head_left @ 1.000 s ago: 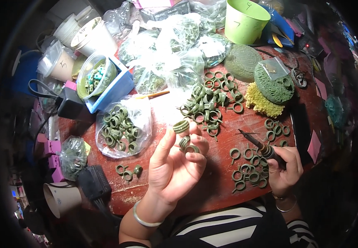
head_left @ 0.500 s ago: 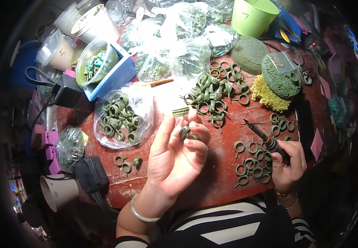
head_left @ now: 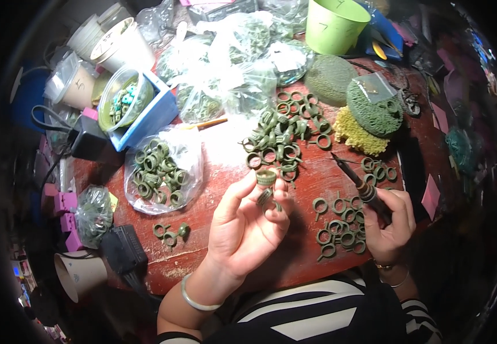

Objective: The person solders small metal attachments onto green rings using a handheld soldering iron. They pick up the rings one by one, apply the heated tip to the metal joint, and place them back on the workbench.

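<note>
Red worktop [head_left: 300, 258], heap of green rings [head_left: 280, 135] spread near its middle, dark pen-like tool [head_left: 356, 180] clasped in the right hand's [head_left: 391, 229] grip, single ring [head_left: 266, 178] pinched between thumb and fingertip by the left hand [head_left: 245, 229], raised beside the heap.

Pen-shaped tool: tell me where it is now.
In the head view's right half, the pen-shaped tool is in the right hand, near loose green rings.

Digits on green bucket [head_left: 336, 33], beige cup [head_left: 78, 87]
</note>
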`<action>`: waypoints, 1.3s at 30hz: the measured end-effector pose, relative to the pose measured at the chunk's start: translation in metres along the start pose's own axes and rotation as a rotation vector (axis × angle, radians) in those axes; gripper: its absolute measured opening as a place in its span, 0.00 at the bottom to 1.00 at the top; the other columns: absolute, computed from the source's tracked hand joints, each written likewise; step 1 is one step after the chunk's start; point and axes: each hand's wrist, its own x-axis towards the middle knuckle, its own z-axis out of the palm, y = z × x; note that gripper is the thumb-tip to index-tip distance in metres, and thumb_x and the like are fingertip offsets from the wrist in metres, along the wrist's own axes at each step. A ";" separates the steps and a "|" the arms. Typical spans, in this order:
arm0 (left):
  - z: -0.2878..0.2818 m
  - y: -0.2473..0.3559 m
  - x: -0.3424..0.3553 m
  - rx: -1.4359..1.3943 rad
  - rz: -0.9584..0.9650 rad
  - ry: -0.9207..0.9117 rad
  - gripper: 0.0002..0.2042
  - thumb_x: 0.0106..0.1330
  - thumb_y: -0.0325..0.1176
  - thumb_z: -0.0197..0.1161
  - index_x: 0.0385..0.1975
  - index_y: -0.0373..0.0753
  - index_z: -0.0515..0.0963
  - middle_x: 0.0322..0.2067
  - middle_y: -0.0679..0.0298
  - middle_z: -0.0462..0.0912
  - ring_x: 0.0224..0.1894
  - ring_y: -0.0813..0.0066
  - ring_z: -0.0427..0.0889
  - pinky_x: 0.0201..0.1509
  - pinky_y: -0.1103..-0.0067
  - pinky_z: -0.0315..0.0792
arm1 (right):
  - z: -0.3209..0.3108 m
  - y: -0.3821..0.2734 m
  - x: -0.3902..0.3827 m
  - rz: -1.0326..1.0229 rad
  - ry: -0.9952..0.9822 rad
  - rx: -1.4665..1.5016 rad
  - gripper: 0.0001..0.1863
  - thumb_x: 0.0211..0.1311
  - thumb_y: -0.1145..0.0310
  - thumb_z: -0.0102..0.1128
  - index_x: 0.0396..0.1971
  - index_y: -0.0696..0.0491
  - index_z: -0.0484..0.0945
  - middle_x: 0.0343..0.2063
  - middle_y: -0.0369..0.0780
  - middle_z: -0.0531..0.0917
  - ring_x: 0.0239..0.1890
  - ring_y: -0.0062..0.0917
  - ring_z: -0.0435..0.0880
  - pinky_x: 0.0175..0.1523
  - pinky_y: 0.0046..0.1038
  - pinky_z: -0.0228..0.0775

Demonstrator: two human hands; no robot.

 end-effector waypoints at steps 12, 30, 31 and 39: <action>-0.002 -0.014 -0.003 0.339 -0.034 0.205 0.15 0.71 0.38 0.58 0.46 0.32 0.78 0.40 0.58 0.77 0.41 0.73 0.75 0.36 0.85 0.72 | -0.004 0.004 0.007 -0.135 -0.096 0.035 0.18 0.61 0.66 0.73 0.45 0.61 0.82 0.31 0.43 0.83 0.26 0.30 0.84 0.29 0.28 0.77; 0.002 -0.017 -0.004 0.455 -0.018 0.279 0.13 0.71 0.38 0.57 0.44 0.34 0.78 0.40 0.59 0.77 0.40 0.73 0.75 0.36 0.84 0.72 | -0.003 0.001 0.008 -0.154 -0.137 0.001 0.18 0.57 0.69 0.76 0.43 0.61 0.82 0.29 0.42 0.82 0.25 0.30 0.84 0.28 0.27 0.76; 0.002 -0.017 -0.004 0.455 -0.018 0.280 0.13 0.71 0.38 0.57 0.44 0.34 0.78 0.40 0.59 0.77 0.40 0.73 0.75 0.36 0.84 0.72 | -0.002 0.002 0.008 -0.156 -0.138 0.002 0.18 0.56 0.68 0.76 0.43 0.61 0.82 0.29 0.42 0.82 0.25 0.30 0.84 0.28 0.28 0.76; 0.002 -0.018 -0.005 0.477 -0.015 0.273 0.13 0.71 0.39 0.57 0.43 0.34 0.79 0.40 0.59 0.76 0.40 0.73 0.74 0.36 0.84 0.71 | -0.002 0.002 0.008 -0.160 -0.144 -0.004 0.18 0.55 0.68 0.77 0.43 0.60 0.83 0.29 0.41 0.82 0.24 0.30 0.83 0.28 0.27 0.76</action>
